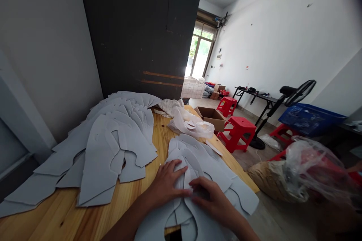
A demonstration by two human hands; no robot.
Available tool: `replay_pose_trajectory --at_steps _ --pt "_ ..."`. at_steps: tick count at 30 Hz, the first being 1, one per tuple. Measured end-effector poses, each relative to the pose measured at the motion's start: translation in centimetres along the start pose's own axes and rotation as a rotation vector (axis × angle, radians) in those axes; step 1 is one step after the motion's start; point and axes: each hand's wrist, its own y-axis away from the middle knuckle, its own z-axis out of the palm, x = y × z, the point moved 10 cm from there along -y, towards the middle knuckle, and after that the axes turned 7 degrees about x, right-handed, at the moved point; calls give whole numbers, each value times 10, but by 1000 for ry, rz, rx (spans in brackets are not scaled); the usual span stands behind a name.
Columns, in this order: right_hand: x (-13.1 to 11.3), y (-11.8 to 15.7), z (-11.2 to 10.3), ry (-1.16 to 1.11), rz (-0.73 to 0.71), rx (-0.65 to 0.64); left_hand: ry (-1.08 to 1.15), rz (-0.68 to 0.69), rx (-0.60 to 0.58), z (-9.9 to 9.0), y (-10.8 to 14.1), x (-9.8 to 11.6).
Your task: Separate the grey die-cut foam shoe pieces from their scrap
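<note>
Curved grey-white cut sheets [215, 162] lie overlapped at the front middle of the wooden table [161, 139]. My left hand [168, 180] rests on them, fingers spread, its thumb pointing toward my right hand. Just to the right, my right hand [210, 197] is bent over the same sheets, with thumb and fingertips close to the seam between two curved parts; whether it pinches an edge is too small to tell. A larger fanned stack of similar sheets [106, 150] covers the left side of the table.
Thin white plastic bags [192, 122] lie at the table's far edge, beside an open cardboard box [212, 115]. Beyond the right edge are red stools [239, 131], a black fan [299, 92], a blue crate [311, 118] and a sack [274, 180]. A dark panel [135, 34] rises behind.
</note>
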Motion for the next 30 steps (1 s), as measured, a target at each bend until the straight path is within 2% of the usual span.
replay_pose_trajectory --at_steps 3,11,15,20,26,30 --pt "2 -5 3 -40 -9 32 20 12 14 -2 0 0" --pt "-18 -2 6 -21 -125 -6 37 -7 -10 -3 1 -1" --pt "-15 -6 1 -99 -112 55 41 -9 -5 -6 1 2" --pt "-3 -17 1 -190 -46 92 1 -75 -74 -5 0 1" --pt "43 -30 -38 -397 178 401 -23 -93 -111 -2 2 1" --pt "50 -48 -49 -440 189 425 6 -98 -96 -3 1 1"
